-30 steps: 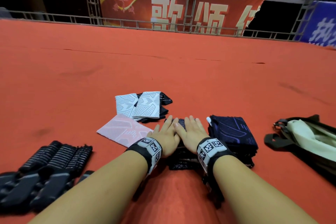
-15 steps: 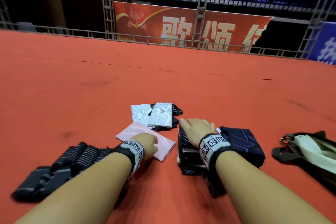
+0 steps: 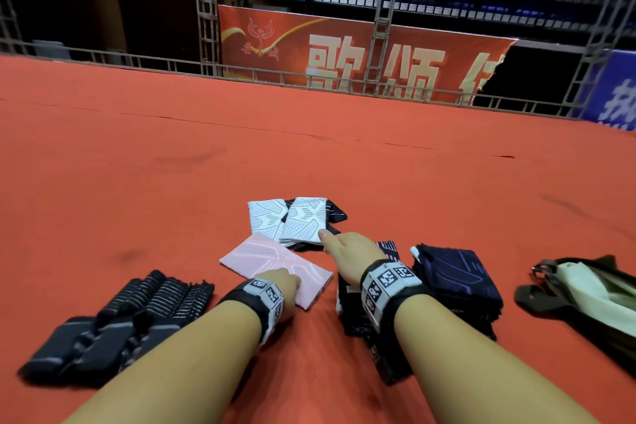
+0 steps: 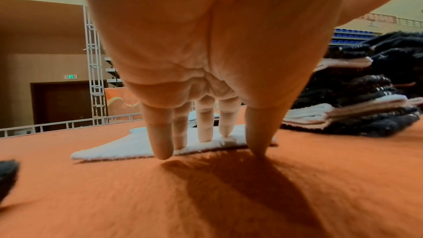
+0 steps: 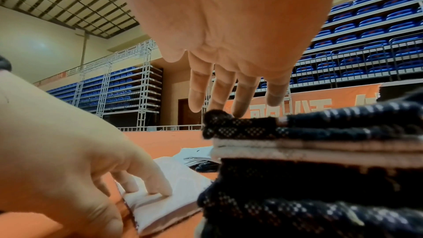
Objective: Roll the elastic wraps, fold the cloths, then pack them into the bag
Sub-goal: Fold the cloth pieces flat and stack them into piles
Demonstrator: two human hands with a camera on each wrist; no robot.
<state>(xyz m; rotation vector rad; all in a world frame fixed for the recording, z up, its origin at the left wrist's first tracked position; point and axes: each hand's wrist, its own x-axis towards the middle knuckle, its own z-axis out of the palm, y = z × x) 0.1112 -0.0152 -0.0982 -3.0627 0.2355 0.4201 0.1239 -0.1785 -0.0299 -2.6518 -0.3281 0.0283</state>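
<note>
Cloths sit folded on an orange-red carpet (image 3: 309, 155), where a person's left hand (image 3: 280, 282) presses spread fingertips (image 4: 225, 133) onto the near edge of a flat pink cloth (image 3: 261, 258). The right hand (image 3: 347, 255) rests with loosely spread, straight fingers (image 5: 240, 97) on a stack of dark folded cloths (image 5: 320, 169). Rolled elastic wraps (image 3: 113, 327) lie at near left, 2 white patterned cloths (image 3: 285, 220) farther off, and an open bag (image 3: 585, 293) at far right.

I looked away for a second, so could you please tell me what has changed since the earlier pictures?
The left hand left the dark folded stack and moved left onto the pink folded cloth, fingertips pressing its near edge. The right hand stays over the stack. The rolled black wraps and bag have not moved.
</note>
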